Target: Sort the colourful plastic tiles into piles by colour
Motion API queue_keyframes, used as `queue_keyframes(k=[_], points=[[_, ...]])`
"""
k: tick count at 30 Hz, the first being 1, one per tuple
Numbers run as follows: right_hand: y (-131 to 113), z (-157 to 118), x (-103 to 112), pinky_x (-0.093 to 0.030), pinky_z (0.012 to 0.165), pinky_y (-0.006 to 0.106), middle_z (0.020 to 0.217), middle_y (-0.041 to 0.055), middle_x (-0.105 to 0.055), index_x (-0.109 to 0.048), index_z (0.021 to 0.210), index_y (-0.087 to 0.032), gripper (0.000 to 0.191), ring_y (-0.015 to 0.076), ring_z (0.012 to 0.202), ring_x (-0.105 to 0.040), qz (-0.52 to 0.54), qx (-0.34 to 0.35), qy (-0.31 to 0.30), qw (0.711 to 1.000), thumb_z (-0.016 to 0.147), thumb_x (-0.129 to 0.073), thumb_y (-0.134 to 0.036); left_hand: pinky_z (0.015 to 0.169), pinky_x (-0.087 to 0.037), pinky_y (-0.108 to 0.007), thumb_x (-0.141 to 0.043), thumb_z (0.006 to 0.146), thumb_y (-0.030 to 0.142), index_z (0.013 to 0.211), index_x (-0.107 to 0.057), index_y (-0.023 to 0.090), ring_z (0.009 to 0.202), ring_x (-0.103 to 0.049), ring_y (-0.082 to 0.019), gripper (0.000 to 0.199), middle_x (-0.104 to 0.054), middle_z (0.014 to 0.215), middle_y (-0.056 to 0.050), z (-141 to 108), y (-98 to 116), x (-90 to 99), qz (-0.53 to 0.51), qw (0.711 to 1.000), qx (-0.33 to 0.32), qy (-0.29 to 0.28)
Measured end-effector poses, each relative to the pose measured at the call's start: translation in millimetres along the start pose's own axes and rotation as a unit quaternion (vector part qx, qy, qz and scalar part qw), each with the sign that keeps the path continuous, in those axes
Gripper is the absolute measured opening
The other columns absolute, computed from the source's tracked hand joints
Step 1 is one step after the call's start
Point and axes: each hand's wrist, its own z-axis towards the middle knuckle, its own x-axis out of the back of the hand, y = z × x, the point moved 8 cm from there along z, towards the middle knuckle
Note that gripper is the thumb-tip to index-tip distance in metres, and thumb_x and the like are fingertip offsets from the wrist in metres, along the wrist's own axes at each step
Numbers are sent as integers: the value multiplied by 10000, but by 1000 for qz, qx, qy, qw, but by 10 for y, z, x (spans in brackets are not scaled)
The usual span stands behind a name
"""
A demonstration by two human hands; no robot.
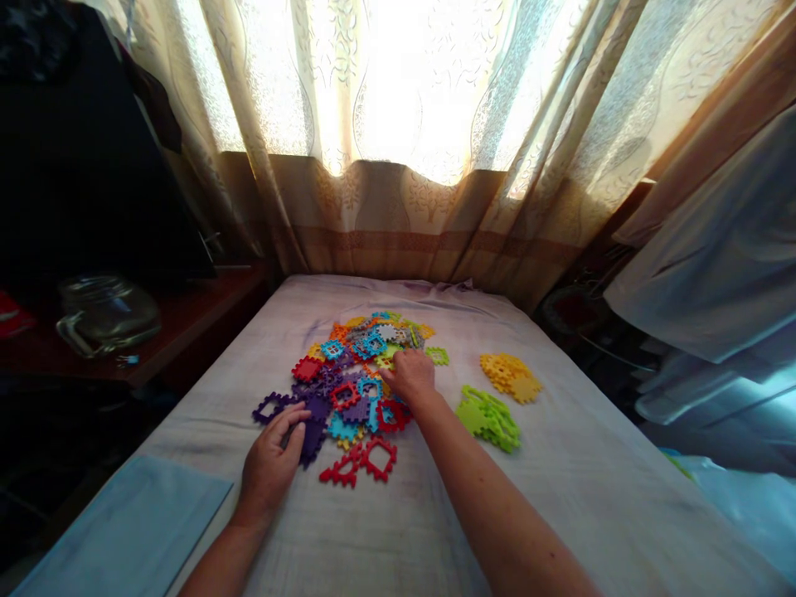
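Note:
A mixed pile of flat plastic interlocking tiles (354, 410) with toothed edges spreads over the middle of the sheet. My right hand (411, 375) reaches into its far right part, fingers curled in against a yellow-green tile (386, 358); its fingertips are partly hidden. At the near left edge of the pile, my left hand (274, 454) rests with thumb and fingers apart, touching the dark purple tiles (316, 414). Two red open-frame tiles (379, 458) lie in front of the pile. A lone green frame tile (438, 356) sits just beyond my right hand.
Right of the pile are a stack of yellow tiles (510, 376) and a heap of lime-green tiles (488, 419). A light blue flat sheet (130, 531) lies at the near left. A glass jug (109, 315) stands on a side table; curtains (398, 207) hang behind.

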Motion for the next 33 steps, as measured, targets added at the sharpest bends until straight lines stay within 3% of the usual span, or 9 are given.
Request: queue_keyframes(k=[8, 14, 18, 23, 26, 29, 33], points=[[-6, -5, -55, -378, 915, 405, 1126, 165, -676, -670, 1093, -143, 382, 291, 1102, -575, 12, -12, -10, 1000, 859, -593, -436, 978, -507, -363, -494, 834, 417, 931, -724, 242, 1085, -662, -222, 304, -721, 1140, -60, -6, -6, 1, -5, 1000, 0, 5], [165, -359, 91, -387, 887, 357, 1072, 83, -711, -675, 1048, -213, 316, 249, 1057, -610, 83, 0, -2, 997, 851, -612, -452, 986, -501, -370, -492, 837, 434, 936, -723, 244, 1099, -656, -228, 315, -718, 1151, -57, -12, -21, -4, -2, 1000, 4, 5], [606, -637, 258, -406, 824, 310, 1034, 58, -721, -686, 985, -220, 269, 224, 1001, -633, 128, -40, -1, 991, 839, -626, -438, 978, -506, -369, -486, 837, 448, 939, -724, 243, 1103, -655, -234, 330, -715, 1162, -57, -7, -25, -4, -2, 1000, 6, 1], [1587, -860, 454, -395, 659, 276, 905, 55, -724, -701, 880, -218, 273, 205, 849, -652, 94, -185, -15, 978, 821, -631, -475, 991, -496, -376, -492, 826, 480, 937, -722, 244, 1106, -653, -242, 348, -717, 1160, -55, 7, -53, -4, 4, 1000, 7, 4], [2027, -968, 419, -368, 592, 266, 816, 42, -718, -700, 802, -227, 274, 190, 760, -645, 83, -246, -56, 964, 815, -624, -490, 1001, -489, -375, -488, 826, 495, 952, -717, 239, 1116, -648, -242, 365, -711, 1173, -58, 13, -71, -15, 7, 1000, 5, -1], [2195, -1016, 293, -361, 583, 256, 818, 39, -719, -707, 801, -219, 273, 180, 751, -640, 85, -251, -102, 959, 809, -628, -480, 1017, -477, -392, -484, 817, 515, 960, -713, 234, 1131, -641, -251, 390, -706, 1179, -67, 14, -102, -15, 13, 1000, 15, -1], [2183, -1018, 144, -365, 590, 250, 809, 29, -714, -715, 784, -213, 273, 172, 753, -636, 89, -226, -154, 958, 811, -624, -470, 1028, -470, -393, -489, 818, 516, 963, -708, 237, 1136, -638, -250, 383, -708, 1167, -61, 11, -104, -15, 11, 1000, 15, -2]])
